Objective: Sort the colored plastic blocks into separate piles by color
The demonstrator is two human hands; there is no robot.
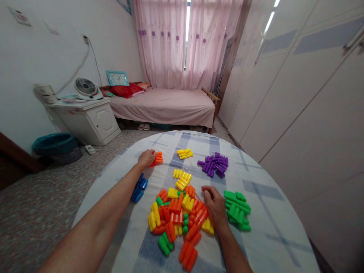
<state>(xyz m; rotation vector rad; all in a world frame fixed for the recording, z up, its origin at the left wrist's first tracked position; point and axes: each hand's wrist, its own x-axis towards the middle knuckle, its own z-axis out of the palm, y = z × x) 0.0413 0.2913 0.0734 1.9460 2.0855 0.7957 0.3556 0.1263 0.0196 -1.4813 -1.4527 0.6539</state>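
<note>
My left hand (146,157) reaches to the far left of the table, its fingers closed at a small group of orange plastic building pieces (159,158). The fingertips are partly hidden there. My right hand (214,203) is beside the right edge of a mixed pile of orange, yellow and green pieces (176,217). Its fingers are curled with the thumb close to them, and whatever they may hold is hidden. Yellow pieces (182,179) lie just beyond the pile. Close to my left forearm are blue pieces (140,188), partly covered by it.
Purple pieces (214,164) sit at the far right of the round table, green pieces (237,210) right of my right hand, and a few yellow ones (185,153) at the far middle. A checked cloth (264,227) covers the table. Beyond stand a bed (167,104) and a wardrobe (307,98).
</note>
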